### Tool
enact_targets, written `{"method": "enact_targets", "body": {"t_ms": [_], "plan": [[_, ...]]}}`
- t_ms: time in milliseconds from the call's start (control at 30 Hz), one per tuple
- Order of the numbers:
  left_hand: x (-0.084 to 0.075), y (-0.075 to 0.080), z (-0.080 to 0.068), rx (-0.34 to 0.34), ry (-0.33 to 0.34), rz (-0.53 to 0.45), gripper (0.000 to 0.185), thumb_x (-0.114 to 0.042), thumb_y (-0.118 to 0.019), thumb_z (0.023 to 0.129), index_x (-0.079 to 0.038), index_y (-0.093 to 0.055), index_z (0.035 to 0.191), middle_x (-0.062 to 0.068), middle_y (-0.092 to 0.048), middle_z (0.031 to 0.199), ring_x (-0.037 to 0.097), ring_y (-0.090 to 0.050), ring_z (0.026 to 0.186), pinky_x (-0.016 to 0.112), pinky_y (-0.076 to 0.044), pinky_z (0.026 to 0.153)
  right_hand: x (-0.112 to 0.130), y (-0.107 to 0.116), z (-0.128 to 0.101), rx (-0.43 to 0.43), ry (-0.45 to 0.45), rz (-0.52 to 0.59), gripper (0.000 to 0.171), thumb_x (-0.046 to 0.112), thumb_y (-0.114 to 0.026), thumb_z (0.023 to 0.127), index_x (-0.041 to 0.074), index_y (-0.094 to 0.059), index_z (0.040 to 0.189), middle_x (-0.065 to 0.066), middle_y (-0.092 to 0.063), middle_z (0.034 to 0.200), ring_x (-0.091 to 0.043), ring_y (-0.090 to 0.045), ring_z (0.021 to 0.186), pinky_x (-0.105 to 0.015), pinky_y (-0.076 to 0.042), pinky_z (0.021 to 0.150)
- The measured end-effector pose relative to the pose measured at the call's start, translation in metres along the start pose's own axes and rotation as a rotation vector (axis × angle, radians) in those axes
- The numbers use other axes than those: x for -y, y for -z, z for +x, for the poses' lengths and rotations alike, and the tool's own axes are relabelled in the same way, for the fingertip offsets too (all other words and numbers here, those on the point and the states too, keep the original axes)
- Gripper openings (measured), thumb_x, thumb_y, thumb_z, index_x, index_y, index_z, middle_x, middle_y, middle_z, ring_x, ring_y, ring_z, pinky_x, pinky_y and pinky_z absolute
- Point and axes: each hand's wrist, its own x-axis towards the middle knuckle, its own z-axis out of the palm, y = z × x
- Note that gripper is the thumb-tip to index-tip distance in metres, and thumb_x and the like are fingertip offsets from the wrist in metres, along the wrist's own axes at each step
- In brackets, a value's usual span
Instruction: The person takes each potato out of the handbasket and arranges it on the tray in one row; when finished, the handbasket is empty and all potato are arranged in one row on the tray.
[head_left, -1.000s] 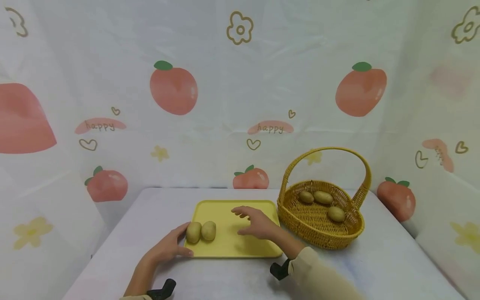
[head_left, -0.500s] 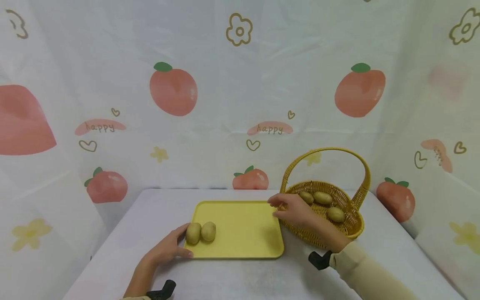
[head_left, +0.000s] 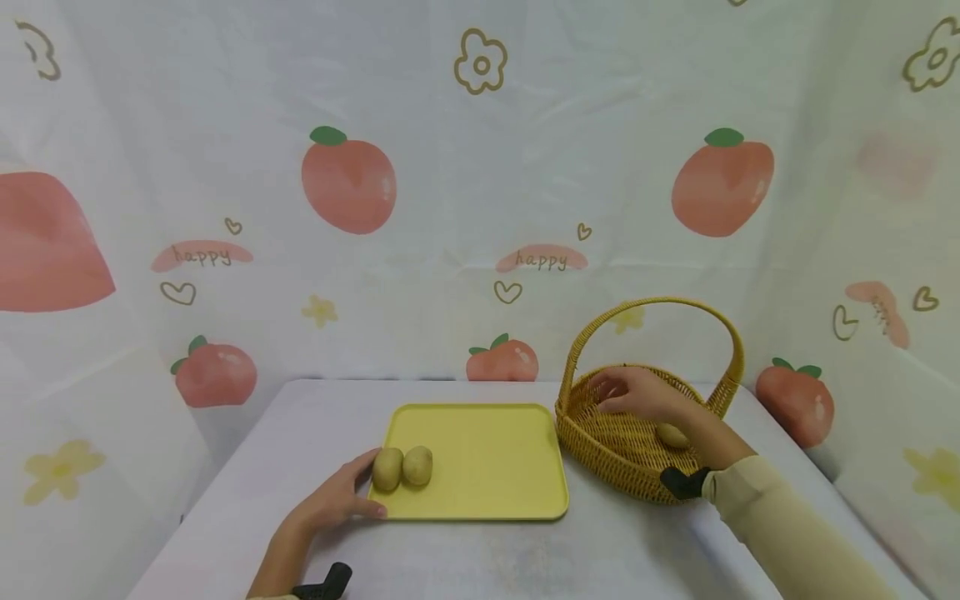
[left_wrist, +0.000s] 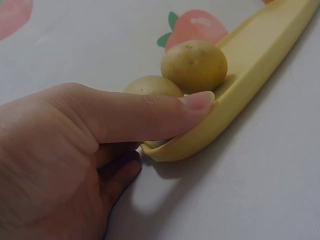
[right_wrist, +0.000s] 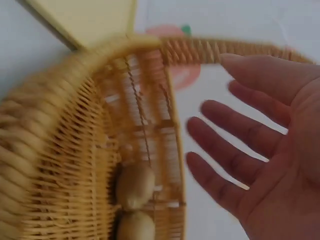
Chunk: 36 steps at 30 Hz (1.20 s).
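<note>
R hand (head_left: 637, 393), fingers spread, holding nothing, hovers inside wicker basket (head_left: 622, 462) at approx. 3 o'clock of yellow tray (head_left: 487, 475); potatoes (right_wrist: 134, 185) lie below it. L hand (head_left: 333, 498) grips tray's 9 o'clock rim, thumb on the edge, beside two potatoes (head_left: 402, 467) on tray.

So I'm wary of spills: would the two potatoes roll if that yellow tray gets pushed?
Probably: the potatoes are rounded and lie loose. The tray has a low rim, which may stop them. The left hand pinching its corner steadies it.
</note>
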Motion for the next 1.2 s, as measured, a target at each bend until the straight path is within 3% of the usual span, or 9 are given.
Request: {"method": "enact_targets", "body": {"t_ms": [167,300,567,733,900,1200], "plan": [[0.001,-0.001,0.001,-0.004,0.011,0.001,0.105,-0.027,-0.086,0.068,0.01,-0.028,0.147,0.03,-0.03,0.151,0.047,-0.028,0.138,0.056,-0.02,0.114,-0.02,0.013,0.01,0.084,-0.092,0.045,0.048,0.024,-0.064,0.094,-0.004,-0.054,0.131,-0.027,-0.059,0.123,-0.043,-0.056,0.113,-0.055,-0.049,0.091],[0.0,0.0,0.0,-0.006,0.015,0.006,0.105,-0.026,-0.086,0.068,0.011,-0.027,0.147,0.031,-0.03,0.15,0.048,-0.028,0.137,0.057,-0.02,0.113,-0.037,0.012,0.016,0.106,-0.134,0.087,0.055,0.029,-0.063,0.095,-0.007,-0.05,0.133,-0.035,-0.051,0.129,-0.049,-0.05,0.117,-0.056,-0.048,0.091],[-0.005,0.0,-0.001,-0.005,0.022,0.001,0.102,-0.022,-0.087,0.068,0.011,-0.029,0.146,0.031,-0.031,0.149,0.048,-0.028,0.137,0.057,-0.02,0.113,-0.064,-0.006,0.03,0.035,-0.221,0.225,0.045,0.014,-0.063,0.093,-0.009,-0.051,0.13,-0.036,-0.047,0.131,-0.05,-0.048,0.118,-0.055,-0.049,0.09],[-0.008,-0.001,-0.002,-0.007,0.038,0.0,0.103,-0.022,-0.087,0.068,0.01,-0.029,0.147,0.029,-0.031,0.15,0.047,-0.028,0.138,0.057,-0.02,0.114,-0.074,-0.017,0.034,0.064,-0.23,0.118,0.045,0.013,-0.066,0.09,-0.009,-0.055,0.127,-0.032,-0.054,0.126,-0.047,-0.052,0.115,-0.055,-0.048,0.091],[-0.009,-0.001,-0.002,-0.009,0.05,-0.002,0.104,-0.023,-0.087,0.067,0.009,-0.029,0.147,0.028,-0.031,0.151,0.046,-0.028,0.138,0.056,-0.02,0.114,-0.079,-0.02,0.036,0.123,-0.185,0.001,0.044,0.008,-0.07,0.085,-0.009,-0.059,0.123,-0.028,-0.058,0.122,-0.047,-0.051,0.115,-0.057,-0.046,0.093],[-0.007,-0.002,-0.002,-0.008,0.036,-0.005,0.103,-0.022,-0.086,0.068,0.009,-0.029,0.147,0.029,-0.031,0.151,0.046,-0.027,0.138,0.056,-0.02,0.114,-0.068,-0.018,0.039,0.187,-0.191,-0.102,0.045,0.007,-0.075,0.082,-0.008,-0.06,0.122,-0.028,-0.057,0.122,-0.049,-0.05,0.116,-0.057,-0.047,0.092]]}}
